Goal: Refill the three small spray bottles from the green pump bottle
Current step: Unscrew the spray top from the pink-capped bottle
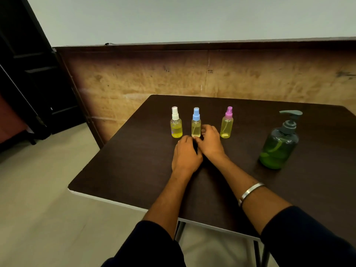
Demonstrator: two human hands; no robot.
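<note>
Now both hands, left hand (185, 153) and right hand (209, 140), rest empty just before the blue-capped bottle (196, 123) (green pump bottle (279, 145) well right); steady its base, then unscrew.

dark table (134, 170), wooden wall panel (250, 78), pale floor (38, 209), black door (28, 74)

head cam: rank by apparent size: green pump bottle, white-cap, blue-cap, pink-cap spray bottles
1. green pump bottle, clearly largest, though it also stands nearer the camera.
2-4. white-cap spray bottle, blue-cap spray bottle, pink-cap spray bottle: they look alike in size, in one row; no ranking.
</note>
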